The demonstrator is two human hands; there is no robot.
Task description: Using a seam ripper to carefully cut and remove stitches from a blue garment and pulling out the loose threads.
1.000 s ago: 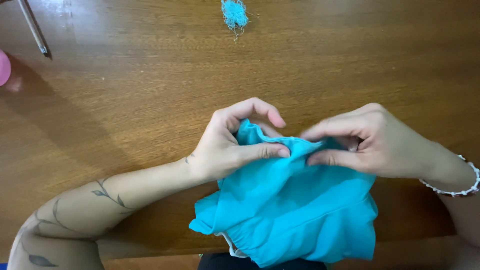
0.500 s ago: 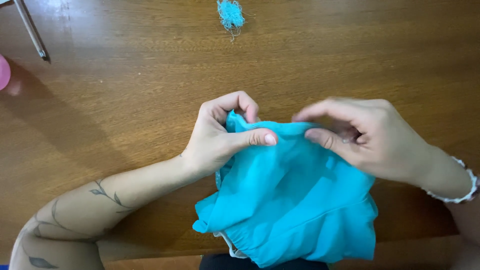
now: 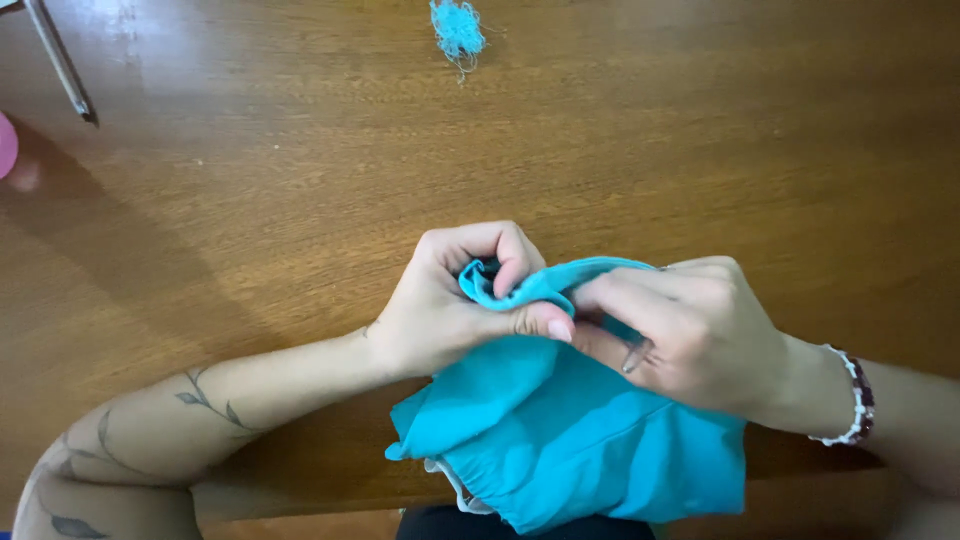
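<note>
A turquoise cloth (image 3: 560, 440) lies bunched at the near edge of the wooden table (image 3: 300, 200) and hangs partly over it. My left hand (image 3: 455, 305) pinches a fold at the cloth's upper edge between thumb and curled fingers. Close against it, my right hand (image 3: 690, 330) grips the same upper edge, fingers folded over the fabric. A thin shiny object that looks like a needle shows between the right fingers. The two hands touch over the fold.
A small tuft of turquoise thread (image 3: 458, 30) lies at the table's far edge. A thin metal tool (image 3: 62, 68) rests at the far left, with a pink round object (image 3: 6, 145) at the left border. A white trim peeks from under the cloth.
My hands have drawn together over the cloth's upper edge. The right hand moved left and closed its fingers over the fabric, and the left hand now bunches a tighter fold.
</note>
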